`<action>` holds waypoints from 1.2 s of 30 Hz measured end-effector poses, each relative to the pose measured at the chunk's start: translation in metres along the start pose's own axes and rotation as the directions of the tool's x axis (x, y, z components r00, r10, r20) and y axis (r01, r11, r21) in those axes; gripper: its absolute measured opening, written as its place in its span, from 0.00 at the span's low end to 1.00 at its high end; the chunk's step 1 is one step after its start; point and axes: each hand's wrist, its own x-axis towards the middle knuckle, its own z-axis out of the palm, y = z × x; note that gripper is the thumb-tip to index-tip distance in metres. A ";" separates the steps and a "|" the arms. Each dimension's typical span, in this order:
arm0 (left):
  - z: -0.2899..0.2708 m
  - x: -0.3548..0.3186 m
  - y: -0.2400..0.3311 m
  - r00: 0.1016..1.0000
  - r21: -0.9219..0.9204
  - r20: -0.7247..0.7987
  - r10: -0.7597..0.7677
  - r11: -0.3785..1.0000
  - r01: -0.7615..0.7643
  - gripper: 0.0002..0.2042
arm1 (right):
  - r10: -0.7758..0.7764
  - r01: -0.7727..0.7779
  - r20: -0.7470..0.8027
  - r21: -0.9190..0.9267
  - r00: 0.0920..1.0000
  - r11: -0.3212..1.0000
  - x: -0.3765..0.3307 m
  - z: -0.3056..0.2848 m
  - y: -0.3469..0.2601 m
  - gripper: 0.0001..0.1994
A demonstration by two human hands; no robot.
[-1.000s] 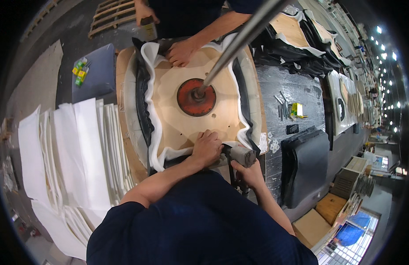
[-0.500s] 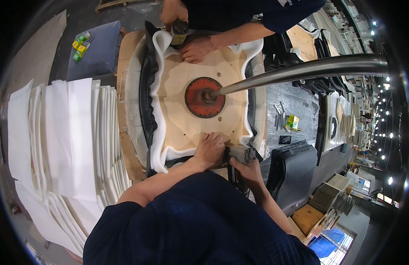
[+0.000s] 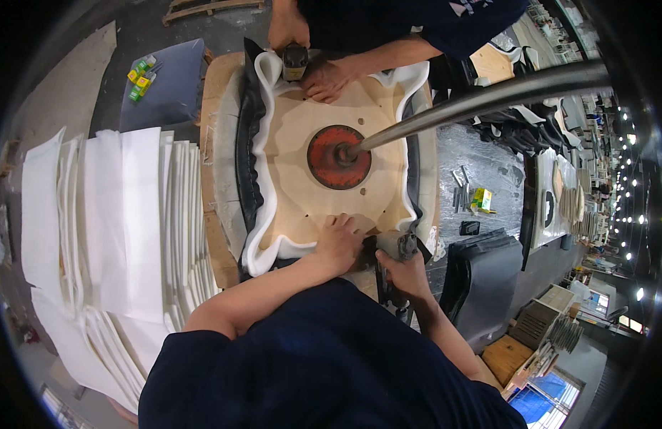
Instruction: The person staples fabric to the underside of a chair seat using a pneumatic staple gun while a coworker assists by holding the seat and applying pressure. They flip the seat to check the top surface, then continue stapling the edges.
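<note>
Little changed: left hand (image 3: 338, 243) still pressed flat on the wooden board (image 3: 302, 193) at six o'clock edge; right hand (image 3: 402, 275) grips the staple gun (image 3: 399, 250).

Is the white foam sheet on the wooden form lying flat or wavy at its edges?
Wavy: the white foam sheet curls up in ripples around the wooden form.
</note>
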 end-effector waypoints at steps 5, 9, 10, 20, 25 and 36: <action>-0.072 -0.042 -0.026 0.947 0.115 0.310 -0.086 0.992 0.052 0.15 | 0.202 -0.198 -0.079 0.057 0.976 0.979 -0.002 -0.001 -0.001 0.17; -0.080 -0.052 -0.041 0.946 0.131 0.323 -0.027 0.991 -0.017 0.16 | 0.186 -0.181 -0.064 0.069 0.981 0.981 0.002 -0.004 0.004 0.19; -0.080 -0.054 -0.043 0.950 0.135 0.311 0.005 0.990 -0.049 0.16 | 0.167 -0.163 -0.054 0.075 0.984 0.984 0.003 -0.004 0.008 0.18; -0.067 -0.058 -0.074 0.964 -0.151 0.223 0.143 0.982 -0.111 0.13 | 0.226 -0.229 -0.143 -0.004 0.964 0.973 0.002 -0.001 0.003 0.21; -0.046 -0.062 -0.075 0.998 -0.334 0.051 0.043 0.942 -0.024 0.11 | 0.252 -0.255 -0.131 -0.005 0.959 0.967 -0.004 -0.003 0.001 0.21; -0.023 -0.057 -0.065 0.987 -0.290 -0.147 -0.060 0.957 0.015 0.10 | 0.125 -0.119 0.001 0.327 0.992 0.938 -0.048 0.087 -0.026 0.23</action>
